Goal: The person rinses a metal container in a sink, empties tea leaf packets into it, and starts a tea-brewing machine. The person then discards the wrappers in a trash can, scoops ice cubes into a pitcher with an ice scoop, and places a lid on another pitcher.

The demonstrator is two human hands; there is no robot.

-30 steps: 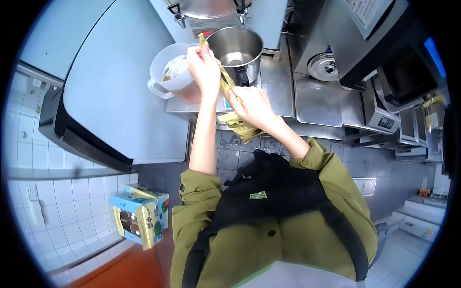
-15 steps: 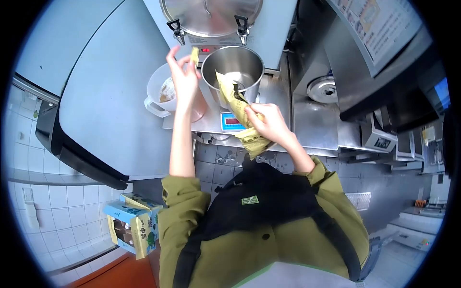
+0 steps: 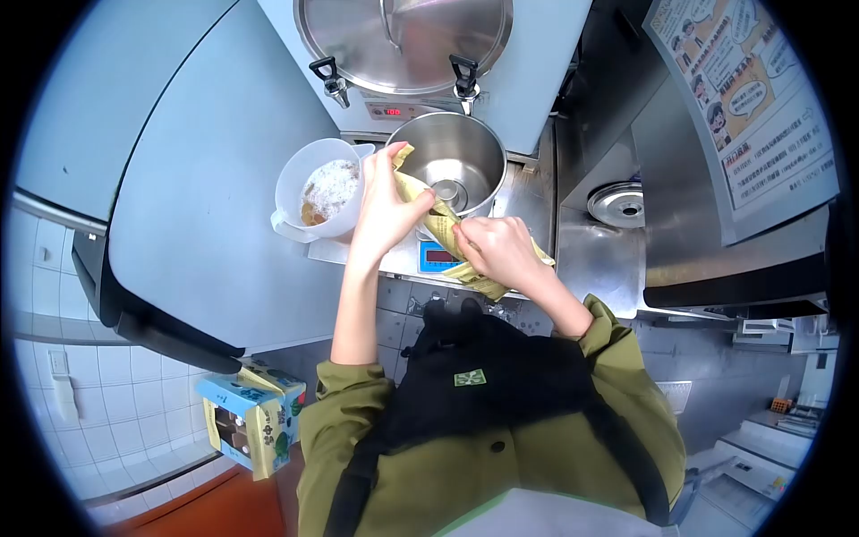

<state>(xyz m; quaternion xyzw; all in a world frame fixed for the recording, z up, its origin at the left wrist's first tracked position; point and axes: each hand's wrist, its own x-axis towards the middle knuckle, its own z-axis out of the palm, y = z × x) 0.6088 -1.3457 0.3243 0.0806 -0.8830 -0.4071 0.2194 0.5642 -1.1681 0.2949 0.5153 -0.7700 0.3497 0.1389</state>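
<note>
A yellow printed packet (image 3: 446, 228), torn along its upper end, slants across the front of the steel pot (image 3: 483, 157). My right hand (image 3: 503, 251) is closed around its lower part. At the upper end, my left hand (image 3: 386, 210) holds the packet's edge between thumb and fingers, with a bit of yellow wrapper at the fingertips. Beneath the pot is a blue scale (image 3: 437, 258) with a dark display. To the left stands a translucent plastic jug (image 3: 291, 174) holding white granules (image 3: 335, 188) and something amber. The packet's contents are hidden.
Behind the pot, a steel boiler (image 3: 403, 40) has two black-handled taps (image 3: 465, 76) and a red lit readout. A round steel lid (image 3: 617, 204) lies on the right. A printed sheet (image 3: 761, 116) hangs there. A blue-yellow carton (image 3: 255, 412) sits at lower left.
My left hand has come down and right, from above the jug onto the packet's upper end. The view has shifted, showing more of the boiler and the jug's contents.
</note>
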